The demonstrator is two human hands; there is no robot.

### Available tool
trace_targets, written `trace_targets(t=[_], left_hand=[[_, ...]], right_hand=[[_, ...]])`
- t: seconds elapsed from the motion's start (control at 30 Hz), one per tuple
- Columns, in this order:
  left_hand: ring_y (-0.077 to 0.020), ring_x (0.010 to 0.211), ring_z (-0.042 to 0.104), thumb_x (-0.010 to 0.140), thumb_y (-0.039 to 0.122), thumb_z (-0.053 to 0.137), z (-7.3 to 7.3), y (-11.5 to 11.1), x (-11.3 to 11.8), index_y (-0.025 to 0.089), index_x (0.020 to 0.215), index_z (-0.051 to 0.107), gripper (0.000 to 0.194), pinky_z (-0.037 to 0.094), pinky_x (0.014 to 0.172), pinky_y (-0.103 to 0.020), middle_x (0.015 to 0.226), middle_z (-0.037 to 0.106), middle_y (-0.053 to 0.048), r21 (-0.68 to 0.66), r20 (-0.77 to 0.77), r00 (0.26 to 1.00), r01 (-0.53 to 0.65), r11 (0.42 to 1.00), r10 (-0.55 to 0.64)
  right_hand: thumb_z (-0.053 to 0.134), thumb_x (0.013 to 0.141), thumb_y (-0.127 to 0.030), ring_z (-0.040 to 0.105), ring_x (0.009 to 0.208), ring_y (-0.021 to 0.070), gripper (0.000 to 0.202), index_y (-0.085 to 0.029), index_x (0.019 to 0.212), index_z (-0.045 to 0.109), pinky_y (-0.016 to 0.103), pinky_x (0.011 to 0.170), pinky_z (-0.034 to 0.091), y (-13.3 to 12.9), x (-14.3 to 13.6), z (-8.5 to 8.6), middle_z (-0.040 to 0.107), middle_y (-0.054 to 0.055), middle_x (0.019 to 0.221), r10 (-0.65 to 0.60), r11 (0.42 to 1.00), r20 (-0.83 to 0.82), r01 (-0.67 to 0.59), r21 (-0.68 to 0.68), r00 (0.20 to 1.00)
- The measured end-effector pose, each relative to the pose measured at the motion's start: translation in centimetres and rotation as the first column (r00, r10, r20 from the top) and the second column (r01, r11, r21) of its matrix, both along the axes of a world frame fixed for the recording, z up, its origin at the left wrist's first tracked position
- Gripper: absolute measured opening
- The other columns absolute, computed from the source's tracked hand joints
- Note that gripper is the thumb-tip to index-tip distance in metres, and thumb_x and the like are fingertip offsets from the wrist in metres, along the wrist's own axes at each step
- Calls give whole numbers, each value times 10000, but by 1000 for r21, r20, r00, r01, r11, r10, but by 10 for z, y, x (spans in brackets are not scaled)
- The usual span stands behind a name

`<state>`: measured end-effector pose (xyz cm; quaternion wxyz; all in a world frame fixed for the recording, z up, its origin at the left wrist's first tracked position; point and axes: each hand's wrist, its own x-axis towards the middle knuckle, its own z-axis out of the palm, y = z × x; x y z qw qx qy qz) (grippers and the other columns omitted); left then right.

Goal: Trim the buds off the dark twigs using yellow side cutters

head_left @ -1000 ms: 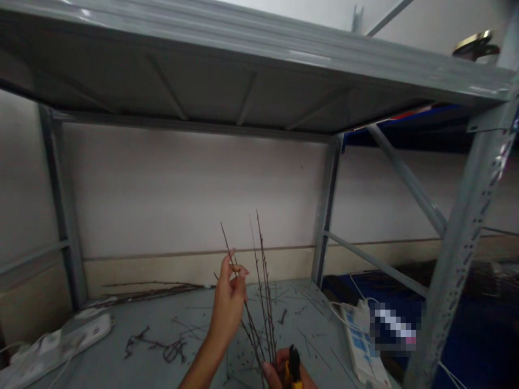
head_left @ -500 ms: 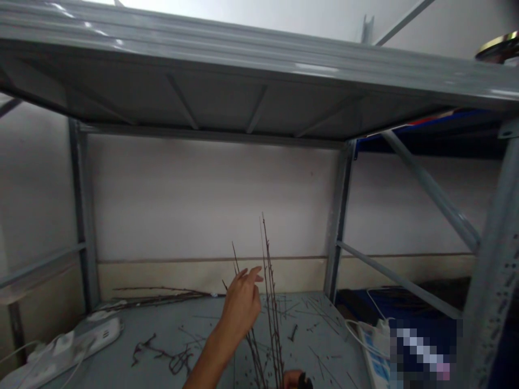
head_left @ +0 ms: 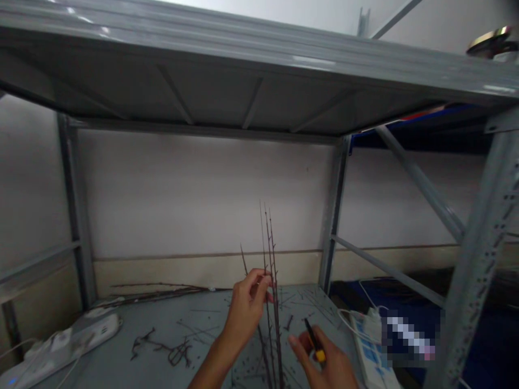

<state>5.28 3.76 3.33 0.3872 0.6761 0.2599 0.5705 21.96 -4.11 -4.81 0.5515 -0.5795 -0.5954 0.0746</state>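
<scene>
Several thin, upright twigs (head_left: 277, 324) with small side buds rise from the bottom edge in front of me. My left hand (head_left: 246, 302) reaches in among them, thumb and fingers pinched on one slender twig (head_left: 268, 319) partway up. My right hand (head_left: 330, 362) is to the right of the twigs and apart from them. Its fingers are wrapped round a small black-and-yellow hand tool (head_left: 315, 343), whose black end points up and left. Much of the tool is hidden by the hand, so its exact kind does not show. The twigs' lower ends are out of view.
On the grey shelf (head_left: 133, 373) lie a tangled branch (head_left: 162, 348), scattered twig scraps and a bundle of long twigs (head_left: 162, 296) at the back. Power strips stand left (head_left: 97, 330) and right (head_left: 371, 351). An upper shelf (head_left: 227, 102) hangs overhead between metal posts.
My left hand has gone from loosely spread fingers beside the twigs to a pinch on one. My right hand has come up into view at the right with the tool. The view has shifted slightly.
</scene>
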Motion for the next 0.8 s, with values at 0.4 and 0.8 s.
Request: trace_targets(t=[0.4, 0.8], left_hand=[[-156, 564, 673, 1002, 406, 480, -14, -18, 7, 205, 1148, 703, 334, 493, 586, -233, 817, 754, -35, 118, -173, 983, -45, 992, 65], [-147, 560, 652, 1007, 383, 476, -13, -23, 1, 220, 1088, 702, 291, 468, 585, -223, 796, 745, -21, 158, -226, 967, -79, 984, 114]], right_hand=[[586, 916, -603, 693, 762, 263, 424, -180, 915, 608, 314, 644, 445, 24, 30, 141, 714, 106, 839, -67, 996, 796, 87, 19, 602], [621, 918, -563, 690, 672, 236, 386, -184, 864, 670, 301, 581, 414, 30, 21, 153, 717, 87, 744, -62, 997, 860, 71, 30, 507]])
